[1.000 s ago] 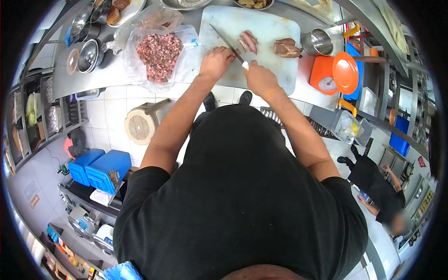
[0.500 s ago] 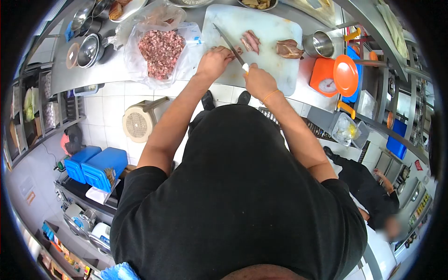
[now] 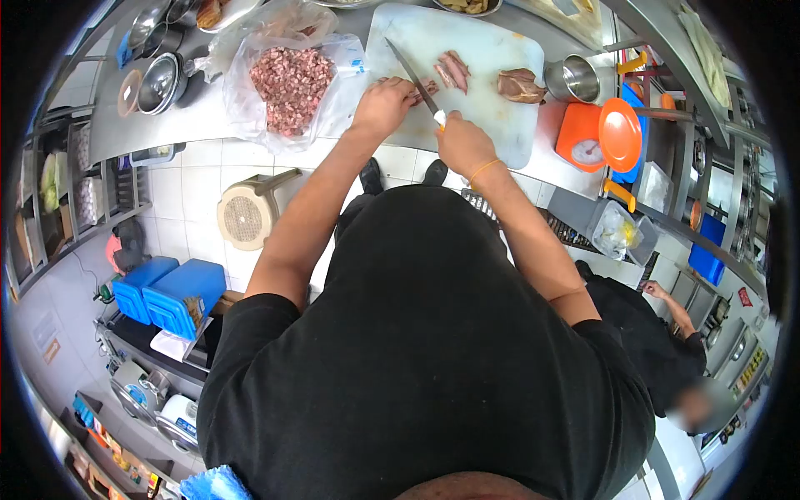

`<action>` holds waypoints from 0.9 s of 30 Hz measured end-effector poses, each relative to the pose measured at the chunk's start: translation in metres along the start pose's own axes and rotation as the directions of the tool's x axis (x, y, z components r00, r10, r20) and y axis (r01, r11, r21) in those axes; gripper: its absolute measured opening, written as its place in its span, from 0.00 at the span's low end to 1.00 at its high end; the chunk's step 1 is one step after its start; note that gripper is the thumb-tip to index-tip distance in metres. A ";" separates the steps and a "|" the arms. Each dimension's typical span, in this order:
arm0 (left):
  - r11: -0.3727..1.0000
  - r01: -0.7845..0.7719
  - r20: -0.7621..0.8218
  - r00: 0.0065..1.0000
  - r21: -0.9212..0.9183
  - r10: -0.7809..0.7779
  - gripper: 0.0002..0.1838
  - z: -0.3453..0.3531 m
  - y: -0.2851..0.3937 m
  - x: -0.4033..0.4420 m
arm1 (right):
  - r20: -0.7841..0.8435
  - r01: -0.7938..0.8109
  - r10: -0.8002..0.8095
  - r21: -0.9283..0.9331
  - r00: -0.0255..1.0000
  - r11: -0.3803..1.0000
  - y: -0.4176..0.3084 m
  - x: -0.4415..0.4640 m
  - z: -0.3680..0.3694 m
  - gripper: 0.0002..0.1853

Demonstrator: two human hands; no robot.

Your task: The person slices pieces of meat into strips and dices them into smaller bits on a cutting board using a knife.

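Note:
My right hand [image 3: 465, 143] is closed round the white handle of a long knife [image 3: 408, 68], whose blade slants up and left over the white cutting board [image 3: 508, 133]. Just left of the blade, my left hand [image 3: 385, 106] presses its curled fingers on a small piece of meat [image 3: 426, 87], mostly hidden under the fingertips. Sliced strips of meat [image 3: 452, 71] lie beyond the knife. A larger chunk of meat [image 3: 521, 86] rests at the board's right side. Left of the board, diced meat [image 3: 290, 87] fills an open clear plastic bag [image 3: 329, 125].
Right of the board stand a steel pot [image 3: 572, 79] and an orange kitchen scale [image 3: 579, 150] with an orange pan [image 3: 621, 133]. Steel bowls [image 3: 160, 83] sit at the left. A stool [image 3: 247, 215] is on the floor; a co-worker [image 3: 637, 333] stands behind me, right.
The knife and both hands stay nearly in place at the same piece of meat. The view has shifted slightly. The co-worker's arm and body have moved.

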State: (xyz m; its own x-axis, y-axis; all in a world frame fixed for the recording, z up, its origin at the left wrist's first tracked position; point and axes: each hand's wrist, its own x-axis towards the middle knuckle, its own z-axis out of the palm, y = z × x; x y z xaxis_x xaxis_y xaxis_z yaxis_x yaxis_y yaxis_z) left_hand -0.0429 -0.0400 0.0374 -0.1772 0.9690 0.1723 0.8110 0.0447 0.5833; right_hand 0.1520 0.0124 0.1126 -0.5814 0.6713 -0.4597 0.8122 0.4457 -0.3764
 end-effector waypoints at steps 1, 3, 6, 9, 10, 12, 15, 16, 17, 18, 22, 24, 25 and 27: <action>1.000 -0.016 0.015 1.000 0.011 0.016 0.07 0.003 -0.004 0.001 | -0.028 -0.008 0.009 0.028 1.000 1.000 0.003 0.005 0.015 0.19; 0.999 -0.020 0.019 1.000 0.038 0.019 0.06 0.009 -0.008 0.002 | -0.088 -0.031 0.039 0.089 0.995 0.996 0.007 0.023 0.042 0.19; 0.997 -0.026 0.049 0.999 0.070 0.023 0.06 0.007 -0.008 0.002 | -0.109 -0.009 0.020 0.100 0.994 0.995 -0.002 0.043 0.038 0.22; 0.999 -0.028 0.059 0.998 0.021 0.027 0.06 0.000 -0.006 0.006 | -0.093 0.009 -0.002 0.071 0.996 0.997 -0.007 0.046 0.017 0.22; 1.000 -0.020 0.061 0.998 -0.011 0.021 0.06 -0.001 -0.006 0.004 | -0.091 0.015 -0.009 0.068 0.996 0.998 -0.009 0.042 0.009 0.21; 0.999 -0.005 -0.005 1.000 -0.033 0.005 0.05 0.000 -0.005 0.001 | -0.079 0.027 -0.023 0.057 0.997 0.998 -0.011 0.024 -0.002 0.19; 1.000 0.003 -0.058 0.998 0.026 -0.001 0.04 0.001 -0.002 -0.005 | -0.013 0.010 -0.010 -0.019 1.000 1.000 -0.008 0.007 -0.006 0.19; 0.998 0.002 -0.068 0.998 0.063 0.003 0.04 0.000 -0.001 -0.006 | -0.014 0.015 -0.016 -0.023 1.000 1.000 -0.007 0.000 -0.006 0.19; 0.997 -0.011 -0.078 0.997 0.076 0.017 0.04 -0.001 0.000 -0.005 | -0.018 0.023 -0.024 -0.029 1.000 0.999 -0.005 -0.006 -0.005 0.19; 0.996 -0.022 -0.087 0.996 0.089 0.030 0.04 0.001 -0.002 -0.005 | -0.019 0.031 -0.032 -0.035 0.999 0.999 -0.004 -0.010 -0.003 0.18; 0.996 -0.046 -0.107 0.993 0.078 0.054 0.03 0.010 -0.010 -0.005 | -0.038 -0.019 0.019 -0.009 0.999 1.000 -0.001 -0.007 0.022 0.19; 0.997 -0.056 -0.099 0.993 0.058 0.062 0.03 0.012 -0.011 -0.004 | -0.072 -0.026 0.028 0.028 0.997 0.999 0.003 0.016 0.044 0.19; 0.997 -0.064 -0.098 0.993 0.053 0.069 0.04 0.009 -0.012 -0.003 | -0.074 -0.017 0.019 0.025 0.997 1.000 -0.001 0.024 0.041 0.19; 0.997 -0.043 -0.050 0.998 0.064 0.046 0.05 0.006 -0.010 -0.007 | -0.075 0.021 -0.019 0.016 0.997 1.000 -0.008 0.038 0.031 0.20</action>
State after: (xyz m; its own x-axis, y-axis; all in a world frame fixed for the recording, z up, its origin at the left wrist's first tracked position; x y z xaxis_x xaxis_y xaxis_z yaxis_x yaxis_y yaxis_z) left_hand -0.0458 -0.0452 0.0256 -0.1671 0.9567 0.2384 0.8521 0.0184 0.5231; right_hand 0.1221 0.0161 0.0733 -0.5918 0.7052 -0.3905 0.7992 0.4502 -0.3982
